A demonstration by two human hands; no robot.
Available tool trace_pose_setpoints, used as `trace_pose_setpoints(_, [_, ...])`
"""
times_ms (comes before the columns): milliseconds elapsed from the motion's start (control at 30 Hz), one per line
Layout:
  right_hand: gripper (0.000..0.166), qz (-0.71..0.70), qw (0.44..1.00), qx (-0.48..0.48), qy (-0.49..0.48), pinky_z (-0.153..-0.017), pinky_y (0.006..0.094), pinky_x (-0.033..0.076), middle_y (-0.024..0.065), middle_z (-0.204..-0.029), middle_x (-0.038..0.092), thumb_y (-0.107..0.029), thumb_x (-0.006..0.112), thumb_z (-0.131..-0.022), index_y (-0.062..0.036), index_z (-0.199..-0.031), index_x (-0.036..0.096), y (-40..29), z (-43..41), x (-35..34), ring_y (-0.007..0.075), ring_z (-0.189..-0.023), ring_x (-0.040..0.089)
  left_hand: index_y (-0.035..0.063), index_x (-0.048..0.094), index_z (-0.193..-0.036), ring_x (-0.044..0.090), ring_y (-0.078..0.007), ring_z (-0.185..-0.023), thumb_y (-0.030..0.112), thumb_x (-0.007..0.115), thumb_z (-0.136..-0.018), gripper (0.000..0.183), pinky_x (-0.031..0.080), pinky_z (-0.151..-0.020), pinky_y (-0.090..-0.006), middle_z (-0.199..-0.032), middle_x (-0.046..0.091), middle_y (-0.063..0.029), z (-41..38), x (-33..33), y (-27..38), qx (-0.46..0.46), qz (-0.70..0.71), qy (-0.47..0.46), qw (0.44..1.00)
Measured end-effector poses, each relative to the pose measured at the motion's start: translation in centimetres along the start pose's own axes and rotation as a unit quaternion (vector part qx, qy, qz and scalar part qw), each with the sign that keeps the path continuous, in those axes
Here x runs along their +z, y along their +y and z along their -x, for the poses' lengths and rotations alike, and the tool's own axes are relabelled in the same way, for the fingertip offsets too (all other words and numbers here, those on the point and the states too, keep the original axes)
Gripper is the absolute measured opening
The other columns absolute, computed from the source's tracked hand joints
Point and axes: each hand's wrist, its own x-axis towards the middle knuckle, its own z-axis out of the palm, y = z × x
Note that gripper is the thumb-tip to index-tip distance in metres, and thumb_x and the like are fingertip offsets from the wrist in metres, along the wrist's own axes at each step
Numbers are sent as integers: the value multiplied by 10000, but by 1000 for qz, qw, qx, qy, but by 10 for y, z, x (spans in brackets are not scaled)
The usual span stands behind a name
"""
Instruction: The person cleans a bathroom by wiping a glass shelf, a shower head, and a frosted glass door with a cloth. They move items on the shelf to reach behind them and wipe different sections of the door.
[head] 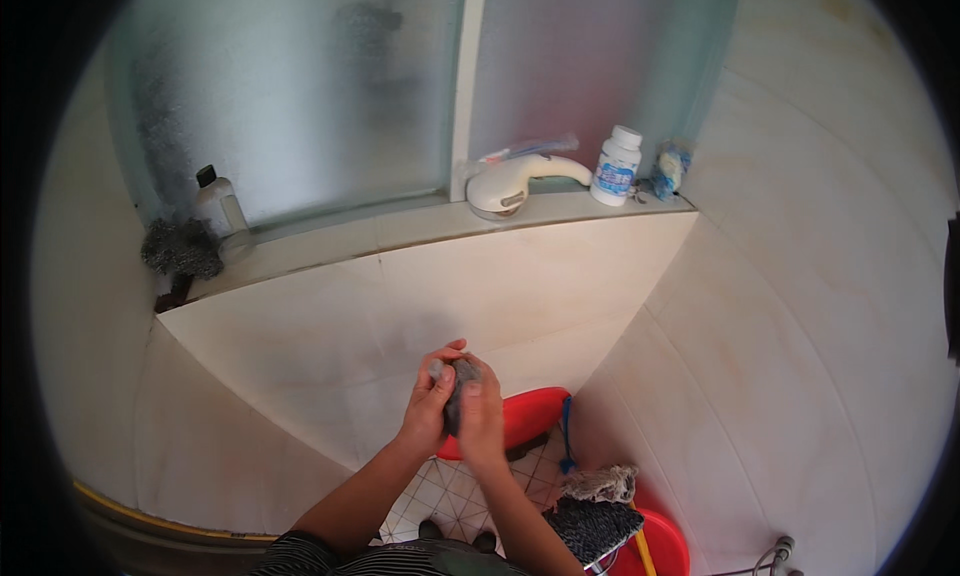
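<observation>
A wadded grey cloth [459, 396] is held between both hands, in front of the tiled wall below the window. My left hand [431, 403] grips it from the left, its thumb lying over the cloth. My right hand [482, 411] closes on it from the right, thumb upward. The hands partly cover the cloth, so its full shape is hidden. Beneath them, a red plastic basin [532, 418] leans by the wall, partly behind my right hand.
The window ledge [420, 227] bears a steel-wool scourer [182, 247], a dark-capped bottle [221, 205], a white handheld appliance [502, 190] and a white bottle [616, 167]. Mop heads [592, 523] stand at a red bucket [664, 538], lower right.
</observation>
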Motion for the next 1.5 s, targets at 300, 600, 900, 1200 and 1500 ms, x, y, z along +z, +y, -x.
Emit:
trace_pose_setpoints(300, [309,121,992,38,-5,-734,411,469,199,-958,602,-288,574,-890,-3,-1012,579,11,-2,-11,353,-841,584,131,530,-1133,310,-247,-1329,250,537,-939,228,274,-1086,-403,-1455,328,-115,3,-12,-1,-19,27,-103,994])
trace_pose_setpoints(600, [345,250,966,23,-68,-698,433,476,198,-917,614,-329,565,-874,-11,-1005,594,11,4,-22,383,-830,592,134,518,-1088,460,-236,-1155,276,533,-945,203,358,-977,-392,-1158,556,-99,4,-16,8,-39,91,-40,994])
trace_pose_setpoints(900, [314,182,977,-16,-113,-715,415,485,212,-918,620,-273,580,-873,-4,-1030,613,16,10,-42,369,-827,601,170,460,-1055,513,-146,-879,63,574,-887,229,452,-848,-387,-916,489,0,-53,40,68,114,-53,31,992])
trace_pose_setpoints(1200, [284,111,982,103,-115,-679,338,487,159,-821,643,-249,565,-894,12,-989,627,23,22,-59,256,-751,626,44,459,-1121,484,-210,-843,34,671,-737,438,424,-761,-322,-921,450,-70,-177,35,142,232,-489,98,835])
trace_pose_setpoints(1500, [269,137,983,80,-96,-647,319,482,135,-754,640,-249,576,-892,7,-946,639,17,22,-74,216,-690,613,11,498,-976,534,-245,-762,65,730,-666,390,450,-675,-346,-858,533,-114,-210,32,136,253,-655,172,691])
